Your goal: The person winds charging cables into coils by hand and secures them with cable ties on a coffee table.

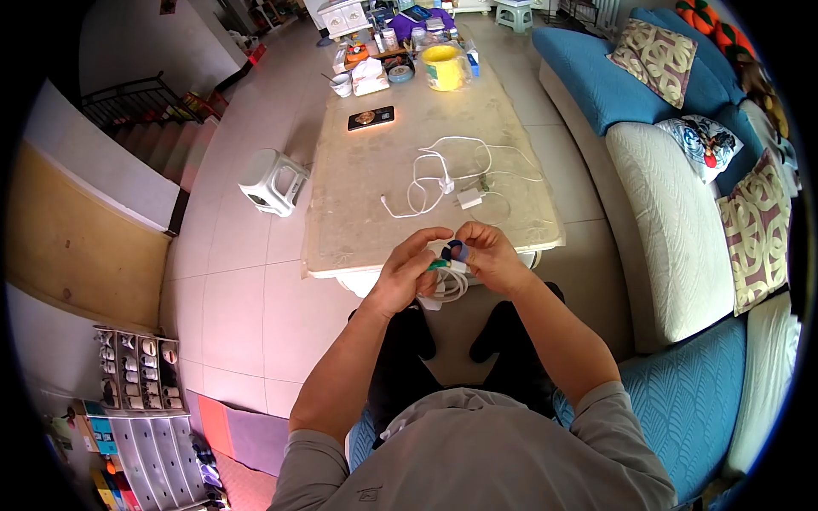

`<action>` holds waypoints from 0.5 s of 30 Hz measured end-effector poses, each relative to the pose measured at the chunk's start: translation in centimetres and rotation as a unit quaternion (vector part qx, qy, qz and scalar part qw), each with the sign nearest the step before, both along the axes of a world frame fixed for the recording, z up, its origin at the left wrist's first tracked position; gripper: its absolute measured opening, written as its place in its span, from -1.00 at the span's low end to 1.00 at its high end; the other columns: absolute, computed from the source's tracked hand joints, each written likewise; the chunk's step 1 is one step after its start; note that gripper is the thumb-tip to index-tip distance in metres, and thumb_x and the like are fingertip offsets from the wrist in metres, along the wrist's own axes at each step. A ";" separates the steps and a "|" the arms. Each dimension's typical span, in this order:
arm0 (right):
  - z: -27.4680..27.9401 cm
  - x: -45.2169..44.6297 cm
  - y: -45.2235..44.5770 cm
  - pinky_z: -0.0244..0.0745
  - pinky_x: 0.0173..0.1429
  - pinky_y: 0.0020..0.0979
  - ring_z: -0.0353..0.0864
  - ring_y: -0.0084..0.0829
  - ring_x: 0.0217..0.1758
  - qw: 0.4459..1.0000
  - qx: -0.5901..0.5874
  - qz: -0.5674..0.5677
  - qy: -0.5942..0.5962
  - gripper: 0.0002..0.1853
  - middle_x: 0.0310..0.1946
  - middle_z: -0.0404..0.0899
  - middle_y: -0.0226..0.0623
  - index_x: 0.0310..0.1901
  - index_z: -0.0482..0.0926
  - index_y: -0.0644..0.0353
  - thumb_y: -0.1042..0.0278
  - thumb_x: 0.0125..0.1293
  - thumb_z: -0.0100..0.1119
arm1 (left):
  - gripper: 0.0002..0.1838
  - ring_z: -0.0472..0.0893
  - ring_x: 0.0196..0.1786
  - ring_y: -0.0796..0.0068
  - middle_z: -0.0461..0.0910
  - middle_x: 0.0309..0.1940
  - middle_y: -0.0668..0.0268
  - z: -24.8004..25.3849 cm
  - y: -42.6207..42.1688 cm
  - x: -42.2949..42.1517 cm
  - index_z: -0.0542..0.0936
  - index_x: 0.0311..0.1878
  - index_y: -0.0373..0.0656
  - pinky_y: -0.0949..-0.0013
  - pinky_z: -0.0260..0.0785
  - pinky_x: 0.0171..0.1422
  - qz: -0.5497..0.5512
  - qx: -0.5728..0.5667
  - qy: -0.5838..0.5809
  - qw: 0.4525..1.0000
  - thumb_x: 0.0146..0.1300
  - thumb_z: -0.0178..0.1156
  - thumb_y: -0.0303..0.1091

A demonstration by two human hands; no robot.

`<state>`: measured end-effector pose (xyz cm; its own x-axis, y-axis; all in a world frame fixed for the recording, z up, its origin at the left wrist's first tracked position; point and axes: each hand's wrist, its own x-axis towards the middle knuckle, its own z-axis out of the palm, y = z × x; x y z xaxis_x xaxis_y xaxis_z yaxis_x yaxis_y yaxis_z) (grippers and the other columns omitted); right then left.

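Observation:
My left hand (406,272) and my right hand (494,259) meet over the table's near edge. Between them hangs a coiled white cable (452,294), with a white block below the left fingers. The left fingers curl around the coil beside a small green piece (437,265). A dark blue band (456,249), looped at the top of the coil, is pinched by the right thumb and fingers. Farther up the table lie a loose white cable (415,183) and a white charger plug (468,198) with a thin cord.
The long table (341,221) carries a phone (371,118), a yellow tub (445,68), a cup (342,85) and a tissue pack (370,77). A white stool (273,182) stands left of it. To the right is a blue and cream sofa (673,204).

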<state>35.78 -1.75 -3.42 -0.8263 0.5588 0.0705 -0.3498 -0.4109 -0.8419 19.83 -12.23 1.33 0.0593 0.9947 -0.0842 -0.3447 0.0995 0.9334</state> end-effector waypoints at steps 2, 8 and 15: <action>0.1 0.0 0.0 0.48 -0.13 -0.54 0.55 -0.62 -0.25 1.000 -0.012 0.007 0.001 -0.85 -0.31 0.60 -0.44 -0.18 0.56 0.22 0.43 0.25 0.26 | -0.57 0.11 -0.70 0.62 0.12 -0.77 0.46 -0.5 0.1 0.0 0.35 0.18 -0.33 0.49 0.03 -0.56 0.012 0.025 -0.036 0.999 0.39 -0.09 -0.20; -0.4 0.2 -0.6 0.46 -0.07 -0.53 0.53 -0.62 -0.23 0.998 0.028 0.027 -0.055 -0.87 -0.31 0.60 -0.44 -0.16 0.58 0.23 0.43 0.28 0.21 | -0.59 0.11 -0.70 0.62 0.13 -0.77 0.46 -1.8 -0.1 -0.2 0.41 0.05 -0.36 0.49 0.01 -0.57 0.043 0.077 -0.051 0.995 0.44 -0.12 -0.15; 0.4 0.0 -1.1 0.45 -0.02 -0.53 0.55 -0.62 -0.19 0.999 0.024 0.043 0.018 -0.87 -0.28 0.62 -0.42 -0.16 0.59 0.27 0.44 0.30 0.18 | -0.72 0.14 -0.69 0.61 0.15 -0.74 0.45 -1.2 -0.2 0.1 0.39 -0.31 -0.27 0.47 0.05 -0.56 0.050 0.074 -0.158 0.983 0.37 -0.04 -0.21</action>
<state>35.78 -2.82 -3.00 -0.8676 0.4812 0.1254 -0.3448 -0.4003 -0.8491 19.90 -12.45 0.11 -0.0400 0.9968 0.0692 -0.6217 -0.0790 0.7793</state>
